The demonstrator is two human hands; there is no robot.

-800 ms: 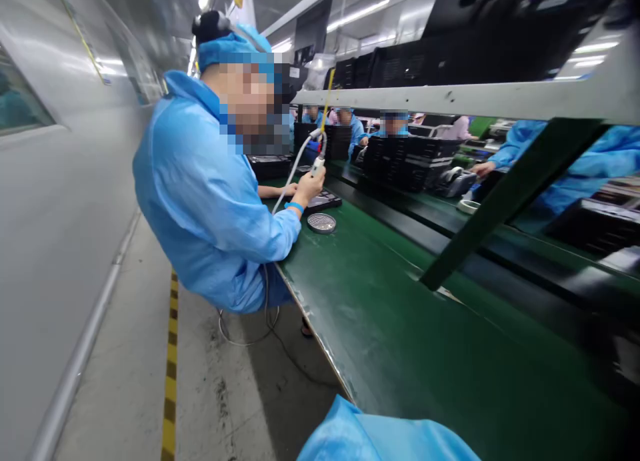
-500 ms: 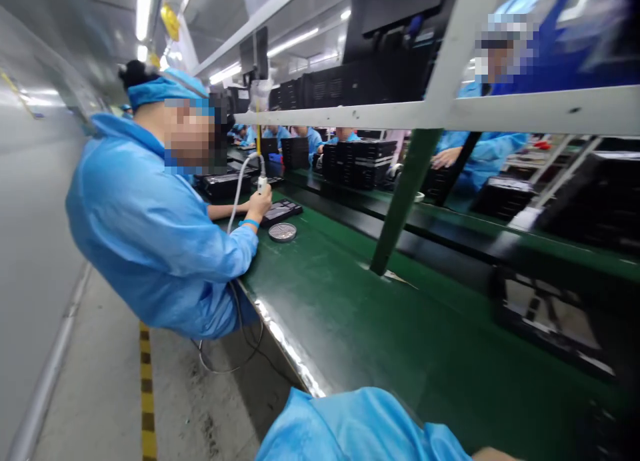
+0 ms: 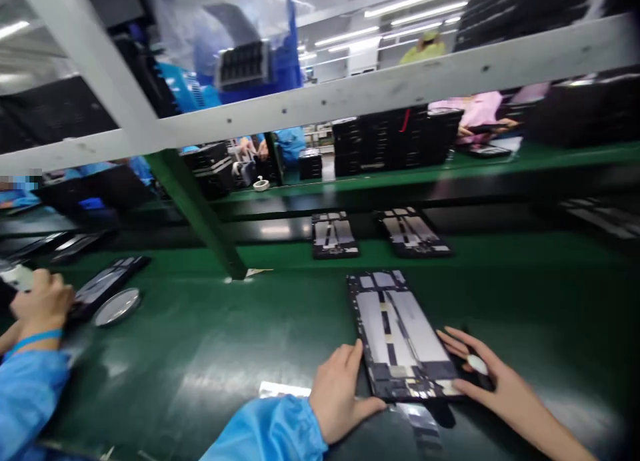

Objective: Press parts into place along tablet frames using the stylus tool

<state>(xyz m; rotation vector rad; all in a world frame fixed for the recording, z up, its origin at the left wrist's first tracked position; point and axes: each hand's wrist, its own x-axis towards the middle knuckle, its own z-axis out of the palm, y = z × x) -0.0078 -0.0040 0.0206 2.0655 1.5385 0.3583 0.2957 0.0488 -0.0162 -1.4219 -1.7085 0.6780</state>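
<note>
An opened tablet (image 3: pixel 400 338) with pale battery panels and dark strips lies on the green bench in front of me. My left hand (image 3: pixel 337 391) grips its lower left edge, fingers along the side and thumb at the bottom corner. At the lower right corner, my right hand (image 3: pixel 493 381) has its thumb on the tablet and its longer fingers by the right side. A small dark item with a white oval end (image 3: pixel 477 364) is tucked in that hand; its kind is unclear. Clear film (image 3: pixel 420 418) shows below the tablet's lower edge.
Two more opened tablets (image 3: pixel 335 234) (image 3: pixel 413 232) lie behind mine. On the left, a co-worker's hand (image 3: pixel 43 304) holds a white tool beside another device (image 3: pixel 107 281) and a round dish (image 3: pixel 117 306). A green post (image 3: pixel 197 214) and white rail (image 3: pixel 320 104) stand ahead.
My view has swung right from the co-worker to the bench before me. Both my hands now show at an opened tablet; earlier only a sleeve and a bit of skin showed.
</note>
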